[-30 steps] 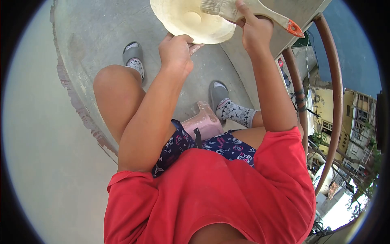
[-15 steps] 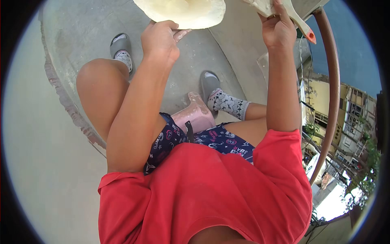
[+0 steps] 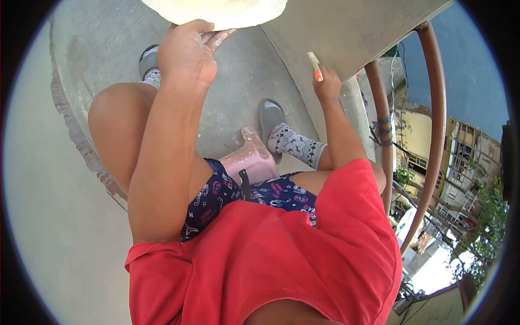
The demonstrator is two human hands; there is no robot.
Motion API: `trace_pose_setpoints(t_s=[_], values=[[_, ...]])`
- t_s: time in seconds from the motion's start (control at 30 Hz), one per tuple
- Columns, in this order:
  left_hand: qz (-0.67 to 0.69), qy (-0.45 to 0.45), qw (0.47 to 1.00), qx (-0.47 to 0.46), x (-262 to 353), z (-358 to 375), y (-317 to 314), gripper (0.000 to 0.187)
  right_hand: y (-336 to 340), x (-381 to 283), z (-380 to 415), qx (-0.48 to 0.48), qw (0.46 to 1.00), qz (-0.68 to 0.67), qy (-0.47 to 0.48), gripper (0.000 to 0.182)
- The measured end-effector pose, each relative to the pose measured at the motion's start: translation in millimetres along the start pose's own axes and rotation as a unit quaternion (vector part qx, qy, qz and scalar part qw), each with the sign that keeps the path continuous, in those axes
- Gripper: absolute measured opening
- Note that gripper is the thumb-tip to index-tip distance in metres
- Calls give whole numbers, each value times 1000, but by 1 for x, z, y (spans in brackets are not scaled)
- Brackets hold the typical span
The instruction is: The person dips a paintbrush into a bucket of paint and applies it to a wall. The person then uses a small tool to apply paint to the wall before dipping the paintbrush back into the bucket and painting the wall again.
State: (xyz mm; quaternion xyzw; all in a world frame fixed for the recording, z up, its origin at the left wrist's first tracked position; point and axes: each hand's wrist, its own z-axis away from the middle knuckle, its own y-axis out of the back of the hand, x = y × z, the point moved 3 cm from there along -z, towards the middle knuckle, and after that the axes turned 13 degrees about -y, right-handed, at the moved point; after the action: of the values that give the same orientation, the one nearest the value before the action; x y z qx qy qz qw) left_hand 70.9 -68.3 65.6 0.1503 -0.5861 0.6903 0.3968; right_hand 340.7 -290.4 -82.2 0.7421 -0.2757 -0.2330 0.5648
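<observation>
At the top edge, my left hand (image 3: 189,54) is closed on the near rim of a pale cream bowl (image 3: 216,12), which is cut off by the frame. Whitish smears mark the fingers of that hand. My right hand (image 3: 329,84) is wrapped round a paintbrush (image 3: 314,65) close to the grey wall (image 3: 325,32). The brush's pale handle with its orange end shows; its bristles are hidden.
A pink plastic stool (image 3: 252,162) is between my legs. Brown metal railings (image 3: 436,108) curve along the right side. Both feet, in grey slippers (image 3: 271,119), rest on the concrete floor (image 3: 227,108), left of the wall. Buildings and plants lie beyond the railing.
My right hand has moved down and left with the brush, from near the railing's top to the wall. The left hand and bowl have shifted slightly left.
</observation>
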Motion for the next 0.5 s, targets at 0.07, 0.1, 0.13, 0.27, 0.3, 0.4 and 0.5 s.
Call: trace_pose_setpoints(t_s=[0.07, 0.1, 0.13, 0.27, 0.3, 0.4, 0.5], values=[[-7, -6, 1000, -14, -1, 0, 5, 40, 26, 0, -14, 104, 994, -18, 8, 14], [-9, -3, 1000, -6, -1, -1, 8, 40, 34, -4, -15, 111, 993, -27, 20, 14], [-9, 0, 1000, 0, 0, -1, 8, 39, 33, -7, -6, 102, 994, -25, 20, 14], [-8, -6, 1000, -24, 1, -3, 8, 38, -7, -10, 17, 76, 994, -83, -15, 13], [-7, -9, 1000, -29, 3, 0, 5, 38, -29, -1, 21, 29, 999, -28, 8, 13], [-32, -17, 999, -17, 11, 1, 4, 38, -24, 11, 2, -4, 999, 31, -8, 14], [-21, -2, 1000, -22, 11, 4, 10, 37, 36, -1, -7, 75, 996, -16, 40, 21]])
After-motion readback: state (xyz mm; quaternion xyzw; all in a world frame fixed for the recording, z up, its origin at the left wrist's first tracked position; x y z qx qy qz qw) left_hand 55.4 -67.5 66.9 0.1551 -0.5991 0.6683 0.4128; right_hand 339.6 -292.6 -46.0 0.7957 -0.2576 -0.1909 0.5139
